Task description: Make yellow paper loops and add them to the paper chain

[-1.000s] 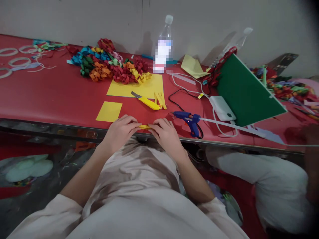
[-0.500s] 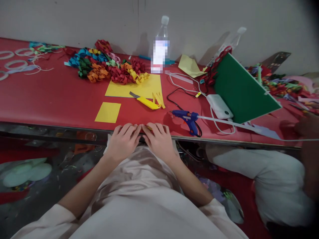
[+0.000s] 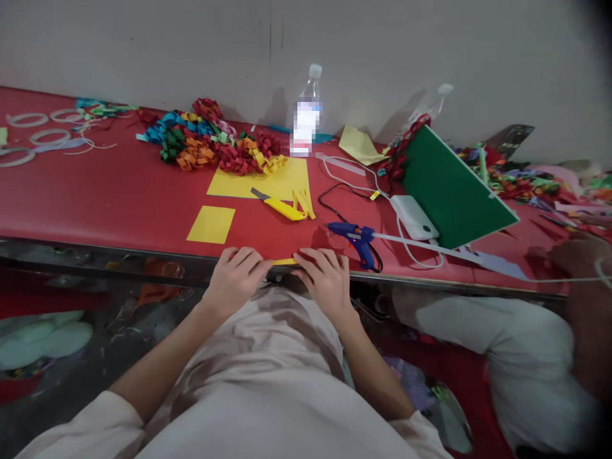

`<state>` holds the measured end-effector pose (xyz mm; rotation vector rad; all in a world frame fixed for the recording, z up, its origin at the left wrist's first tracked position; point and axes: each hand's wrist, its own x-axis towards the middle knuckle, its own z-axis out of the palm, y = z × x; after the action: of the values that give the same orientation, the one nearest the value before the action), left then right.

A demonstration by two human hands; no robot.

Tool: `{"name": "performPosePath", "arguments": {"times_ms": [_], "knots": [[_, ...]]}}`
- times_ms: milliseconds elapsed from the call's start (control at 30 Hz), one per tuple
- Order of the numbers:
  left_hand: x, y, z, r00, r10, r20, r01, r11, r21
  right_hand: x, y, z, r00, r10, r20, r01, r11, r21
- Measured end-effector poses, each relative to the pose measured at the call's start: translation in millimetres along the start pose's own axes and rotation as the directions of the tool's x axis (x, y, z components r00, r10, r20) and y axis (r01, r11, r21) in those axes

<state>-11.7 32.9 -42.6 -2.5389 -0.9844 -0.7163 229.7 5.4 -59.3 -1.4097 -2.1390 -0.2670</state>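
Note:
At the front edge of the red table, a narrow yellow paper strip (image 3: 285,261) shows between my two hands. My left hand (image 3: 239,275) has its fingers curled over the strip's left end. Over the right end bend the fingers of my right hand (image 3: 326,280); both ends are hidden under the fingers. Beyond my hands lie a yellow paper square (image 3: 211,224), a yellow utility knife (image 3: 284,208) with its blade out, and several loose yellow strips (image 3: 304,203). To the right of my right hand rests a blue glue gun (image 3: 356,240) with a long glue stick in it.
Folded paper chains (image 3: 205,143) in many colours lie on a yellow sheet (image 3: 229,185). A bottle (image 3: 306,121) stands by the wall. A white power bank (image 3: 414,217) with cables leans near a green board (image 3: 454,188). Another person's hand (image 3: 578,258) is at the right.
My hands have drawn apart sideways, and more of the yellow strip shows between them. The view has tilted up slightly, so the table things sit lower.

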Motion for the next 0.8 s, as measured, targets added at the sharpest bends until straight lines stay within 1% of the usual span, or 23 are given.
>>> {"name": "performPosePath", "arguments": {"times_ms": [67,133,300,367,433,500,600,633,700,767,800], "knots": [[5,6,-5,1.0,0.002,-0.026,-0.004,0.997,-0.077,4,-6,-1,0.998,-0.033,-0.047,0.035,0.998,0.058],[8,10,-8,0.999,0.002,-0.045,-0.008,0.99,-0.14,7,-15,-3,0.995,-0.075,-0.065,0.081,0.992,0.093],[8,8,-15,1.0,-0.011,-0.021,0.006,0.972,-0.235,13,-29,-9,0.988,-0.155,0.015,0.153,0.986,0.061],[5,5,-18,0.998,-0.046,-0.034,0.034,0.958,-0.285,12,-29,-10,0.984,-0.176,0.012,0.174,0.982,0.077],[2,2,-22,0.995,-0.085,-0.045,0.064,0.934,-0.351,11,-27,-10,0.985,-0.169,-0.027,0.171,0.98,0.101],[-1,1,-25,0.994,-0.104,-0.016,0.087,0.897,-0.432,9,-25,-11,0.988,-0.142,-0.057,0.148,0.98,0.135],[-2,-1,-26,0.993,-0.12,0.013,0.109,0.838,-0.535,8,-22,-13,0.993,-0.11,-0.039,0.116,0.968,0.224],[-2,-2,-26,0.99,-0.141,0.0,0.117,0.825,-0.553,7,-21,-15,0.994,-0.104,-0.026,0.107,0.96,0.259],[0,-2,-26,0.975,-0.211,-0.069,0.132,0.802,-0.582,8,-19,-20,0.996,-0.092,-0.008,0.089,0.94,0.331],[3,-2,-27,0.947,-0.295,-0.13,0.15,0.762,-0.63,10,-18,-26,0.998,-0.066,0.003,0.058,0.911,0.408],[5,-1,-27,0.927,-0.348,-0.141,0.171,0.725,-0.667,11,-18,-29,0.999,-0.046,0.007,0.039,0.894,0.446]]}}
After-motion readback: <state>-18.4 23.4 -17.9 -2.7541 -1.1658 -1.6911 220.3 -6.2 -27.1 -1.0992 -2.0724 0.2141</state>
